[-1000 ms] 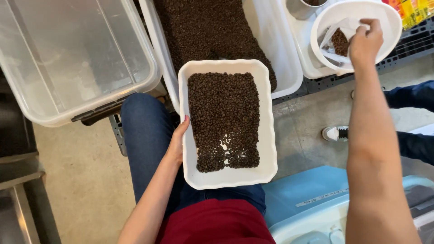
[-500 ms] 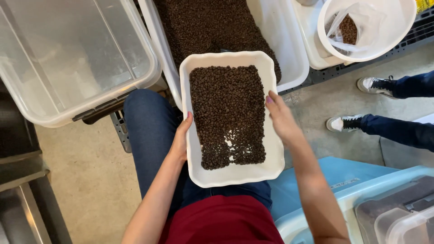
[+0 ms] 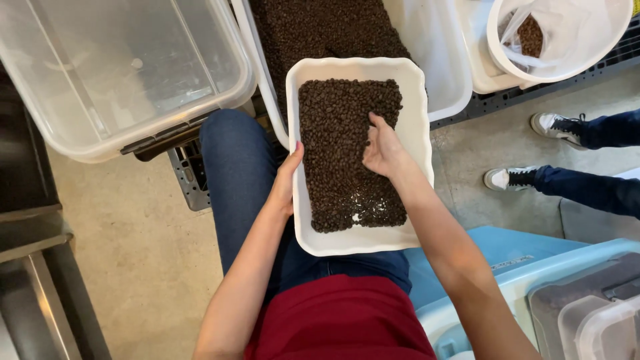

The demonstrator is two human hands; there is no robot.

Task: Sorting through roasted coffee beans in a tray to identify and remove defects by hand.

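The white tray (image 3: 413, 100) of coffee beans (image 3: 333, 133) rests on the person's lap. The left hand (image 3: 285, 183) grips its left rim as before. The right hand (image 3: 381, 150), a second ago at the round white tub (image 3: 567, 60), now lies in the beans, fingers seemingly loosely curled.

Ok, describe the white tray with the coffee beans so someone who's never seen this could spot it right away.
Find the seated person's blue-jeaned lap; the white tray rests on it, in front of the big white bin heaped with beans. It is rectangular with a wavy rim and a thin layer of dark beans, held at its edge by the left hand while the right hand rests in the beans.
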